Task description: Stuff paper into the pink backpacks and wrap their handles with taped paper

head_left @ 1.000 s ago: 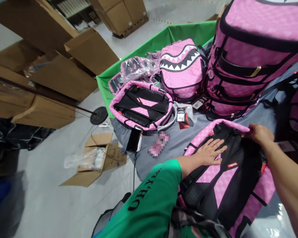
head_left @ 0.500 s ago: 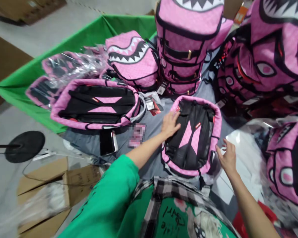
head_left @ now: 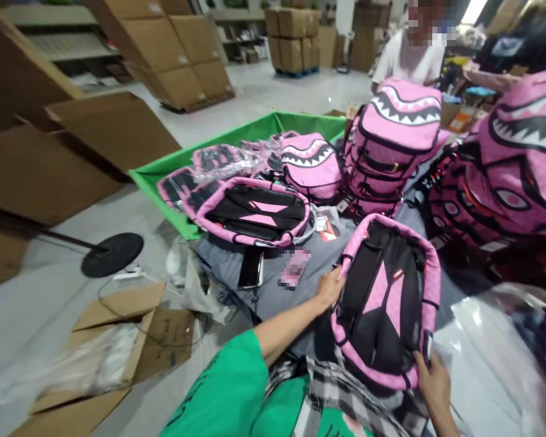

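Observation:
A pink backpack (head_left: 382, 291) with black back panel and straps lies in front of me, its strap side up. My left hand (head_left: 331, 286) grips its left edge, fingers partly hidden behind the pink rim. At the lower right edge, my right hand (head_left: 433, 377) is closed on the side, thumb on top and the other fingers largely out of sight. Another pink backpack (head_left: 255, 212), also strap side up, lies to the left on the grey cloth (head_left: 273, 303). A hang tag (head_left: 327, 228) rests between the two backpacks.
Stacked pink backpacks (head_left: 391, 145) stand behind, with more (head_left: 505, 182) at right. Plastic-wrapped ones (head_left: 222, 161) lie by the green bin wall (head_left: 164, 188). A phone (head_left: 251, 269) lies at left, clear plastic (head_left: 495, 328) at right. An open carton (head_left: 159, 352) is on the floor. A person (head_left: 409, 60) stands beyond.
My view has tilted up and left, showing more of the room. My left hand has moved from the backpack's upper left to its left edge; my right hand has closed on its lower right edge.

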`<act>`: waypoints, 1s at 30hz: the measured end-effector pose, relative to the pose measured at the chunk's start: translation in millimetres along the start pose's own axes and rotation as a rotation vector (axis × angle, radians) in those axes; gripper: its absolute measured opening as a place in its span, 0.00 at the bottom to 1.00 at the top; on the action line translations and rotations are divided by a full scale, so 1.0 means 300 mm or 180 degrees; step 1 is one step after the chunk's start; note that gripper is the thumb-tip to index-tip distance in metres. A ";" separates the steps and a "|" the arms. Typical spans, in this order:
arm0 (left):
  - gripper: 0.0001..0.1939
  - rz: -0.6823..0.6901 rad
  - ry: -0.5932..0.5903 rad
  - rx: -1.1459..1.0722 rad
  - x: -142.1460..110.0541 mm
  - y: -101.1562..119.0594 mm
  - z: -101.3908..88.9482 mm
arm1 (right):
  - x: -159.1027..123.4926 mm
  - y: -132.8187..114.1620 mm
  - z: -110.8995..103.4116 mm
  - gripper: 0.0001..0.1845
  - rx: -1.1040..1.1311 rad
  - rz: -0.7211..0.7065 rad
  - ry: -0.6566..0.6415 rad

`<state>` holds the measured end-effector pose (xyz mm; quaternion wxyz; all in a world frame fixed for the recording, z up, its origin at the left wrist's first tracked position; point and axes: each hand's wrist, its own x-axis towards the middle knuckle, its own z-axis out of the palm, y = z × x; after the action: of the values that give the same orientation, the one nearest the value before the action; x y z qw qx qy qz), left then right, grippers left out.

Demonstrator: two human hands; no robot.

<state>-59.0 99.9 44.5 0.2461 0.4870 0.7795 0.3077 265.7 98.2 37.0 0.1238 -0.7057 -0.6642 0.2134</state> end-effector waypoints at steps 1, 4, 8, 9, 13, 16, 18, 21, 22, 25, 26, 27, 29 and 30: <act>0.08 -0.0029 0.0187 -0.0210 -0.035 -0.019 -0.038 | 0.001 -0.020 -0.004 0.22 0.0192 0.0048 0.0061; 0.15 -0.0173 0.0980 -0.0807 -0.118 -0.089 -0.171 | 0.063 -0.201 -0.032 0.22 0.0513 -0.0369 0.0188; 0.16 -0.0510 0.2367 -0.1356 -0.120 -0.184 -0.387 | 0.256 -0.695 -0.104 0.22 0.0589 -0.1812 0.0103; 0.15 -0.0618 0.2722 -0.1439 -0.101 -0.210 -0.441 | 0.309 -0.835 -0.118 0.21 0.0617 -0.2115 0.0034; 0.16 -0.1031 0.3878 -0.1760 0.032 -0.335 -0.630 | 0.472 -1.301 -0.102 0.22 0.0698 -0.3082 -0.0220; 0.13 -0.1333 0.4197 -0.2045 0.168 -0.448 -0.710 | 0.522 -1.438 0.009 0.24 0.0745 -0.3473 -0.0293; 0.12 -0.1591 0.4152 -0.2180 0.248 -0.521 -0.724 | 0.527 -1.403 0.113 0.23 0.0739 -0.3533 -0.0422; 0.13 -0.1974 0.3991 -0.2209 0.320 -0.609 -0.692 | 0.514 -1.212 0.263 0.17 0.0626 -0.3322 -0.0710; 0.13 -0.2082 0.3961 -0.2183 0.329 -0.628 -0.672 | 0.511 -1.134 0.301 0.16 0.0561 -0.3197 -0.0807; 0.12 -0.2296 0.3896 -0.2169 0.328 -0.653 -0.609 | 0.522 -0.931 0.365 0.12 0.0378 -0.2799 -0.1048; 0.12 -0.2304 0.3852 -0.2209 0.322 -0.653 -0.591 | 0.536 -0.887 0.370 0.11 0.0340 -0.2685 -0.1115; 0.13 -0.2279 0.3798 -0.2259 0.315 -0.649 -0.578 | 0.554 -0.857 0.369 0.10 0.0317 -0.2585 -0.1176; 0.15 -0.2172 0.3695 -0.2336 0.300 -0.641 -0.563 | 0.604 -0.848 0.356 0.10 0.0316 -0.2429 -0.1241; 0.16 -0.2117 0.3664 -0.2368 0.291 -0.638 -0.560 | 0.634 -0.868 0.348 0.10 0.0337 -0.2384 -0.1244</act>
<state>-325.5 74.7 15.2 0.0285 -0.1259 0.7354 0.6652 -8.1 297.8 38.7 0.1006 -0.3546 -0.8738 0.3172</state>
